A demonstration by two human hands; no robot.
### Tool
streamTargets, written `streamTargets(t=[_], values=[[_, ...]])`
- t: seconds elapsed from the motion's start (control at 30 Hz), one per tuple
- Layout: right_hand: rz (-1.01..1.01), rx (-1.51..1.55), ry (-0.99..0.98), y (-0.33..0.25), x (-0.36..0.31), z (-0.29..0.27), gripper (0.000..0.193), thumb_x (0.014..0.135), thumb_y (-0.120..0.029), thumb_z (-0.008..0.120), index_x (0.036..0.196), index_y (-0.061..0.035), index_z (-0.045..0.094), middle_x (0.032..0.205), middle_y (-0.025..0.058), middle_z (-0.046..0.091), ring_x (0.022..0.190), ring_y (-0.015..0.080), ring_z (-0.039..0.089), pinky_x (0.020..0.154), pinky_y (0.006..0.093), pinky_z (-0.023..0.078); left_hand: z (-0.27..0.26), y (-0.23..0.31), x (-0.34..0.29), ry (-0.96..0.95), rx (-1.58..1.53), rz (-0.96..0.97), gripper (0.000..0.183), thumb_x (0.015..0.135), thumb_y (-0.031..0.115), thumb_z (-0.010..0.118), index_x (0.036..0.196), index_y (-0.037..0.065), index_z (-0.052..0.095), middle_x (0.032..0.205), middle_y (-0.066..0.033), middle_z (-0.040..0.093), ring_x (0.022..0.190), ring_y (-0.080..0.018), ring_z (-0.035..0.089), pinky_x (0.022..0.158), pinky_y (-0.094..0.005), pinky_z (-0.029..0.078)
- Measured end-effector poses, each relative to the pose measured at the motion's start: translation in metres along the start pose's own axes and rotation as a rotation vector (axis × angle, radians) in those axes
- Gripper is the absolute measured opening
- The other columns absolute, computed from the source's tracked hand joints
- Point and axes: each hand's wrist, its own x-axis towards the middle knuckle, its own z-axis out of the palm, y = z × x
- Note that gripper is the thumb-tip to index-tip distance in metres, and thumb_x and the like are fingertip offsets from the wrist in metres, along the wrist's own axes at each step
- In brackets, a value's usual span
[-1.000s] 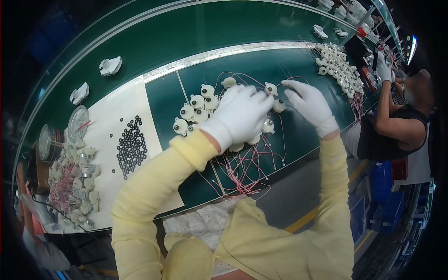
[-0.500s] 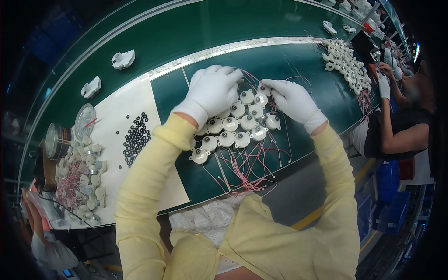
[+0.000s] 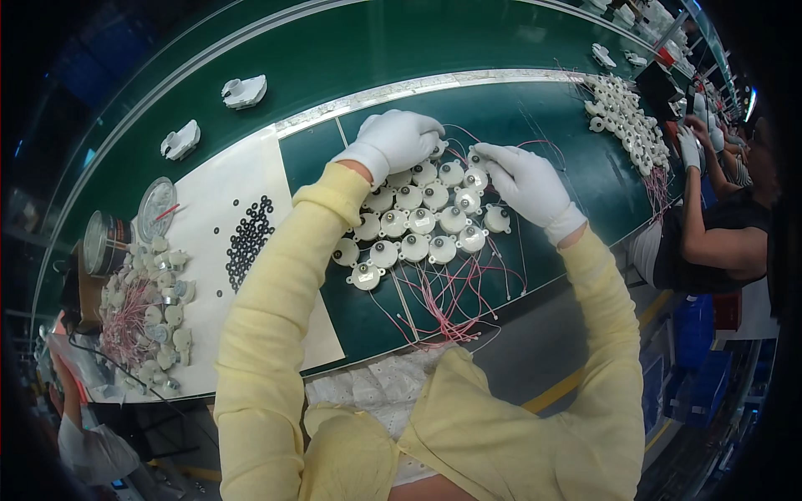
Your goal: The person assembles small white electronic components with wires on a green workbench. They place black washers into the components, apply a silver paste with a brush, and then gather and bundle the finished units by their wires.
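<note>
A cluster of white round motors [image 3: 422, 220], each with a dark tip at its middle and pink wires [image 3: 447, 305], lies on the green table before me. Over the cluster's far edge, my left hand [image 3: 399, 140] in a white glove has its fingers bent and pressed together. Beneath those fingertips a motor partly shows; whether they pinch a small part is hidden. My right hand [image 3: 528, 185], also gloved, holds the edge of the motor [image 3: 477, 158] at the far right corner between thumb and fingers.
Small black rings [image 3: 250, 238] are scattered on a white sheet [image 3: 301, 326] to the left. Beyond them sit a clear lid [image 3: 157, 210], a tub [image 3: 104, 242] and a pile of wired motors [image 3: 150, 317]. Another motor heap [image 3: 626, 125] lies right, near a co-worker [image 3: 723, 234].
The view has shifted slightly. My left hand has turned and drawn back a little, uncovering more motors beneath it. My right hand stays at the same corner motor.
</note>
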Motion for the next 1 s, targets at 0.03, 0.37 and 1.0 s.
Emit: streamTargets(t=[0.03, 0.37, 1.0], values=[[-0.006, 0.026, 0.013, 0.001, -0.001, 0.004, 0.029, 0.094, -0.016, 0.056, 0.119, -0.0066, 0.067, 0.104, 0.0151, 0.071, 0.095, 0.0327, 0.068, 0.084, 0.0388, 0.054, -0.001, -0.002, -0.003, -0.006, -0.021, 0.014, 0.038, 0.092, 0.034, 0.046, 0.116, 0.022, 0.072, 0.113, -0.0064, 0.072, 0.109, -0.0282, 0.065, 0.099, -0.0426, 0.046], [0.031, 0.307, 0.041, 0.026, 0.000, 0.017, 0.062, 0.105, -0.045, 0.037, 0.153, -0.0058, 0.033, 0.152, 0.0217, 0.039, 0.143, 0.0380, 0.034, 0.117, 0.0405, 0.025, -0.020, -0.006, -0.068, 0.248, 0.242, 0.212, 0.049, 0.099, 0.046, 0.048, 0.133, 0.012, 0.055, 0.131, -0.0145, 0.058, 0.120, -0.0344, 0.055, 0.098, -0.0448, 0.045], [-0.118, 0.188, -0.103, -0.014, 0.012, 0.045, 0.057, 0.108, -0.042, 0.029, 0.152, -0.0073, 0.035, 0.153, 0.0179, 0.040, 0.142, 0.0413, 0.032, 0.118, 0.0438, 0.025, 0.010, 0.018, -0.138, 0.300, 0.357, 0.212, 0.058, 0.096, 0.051, 0.050, 0.140, 0.015, 0.050, 0.141, -0.0183, 0.049, 0.132, -0.0404, 0.044, 0.108, -0.0540, 0.034]])
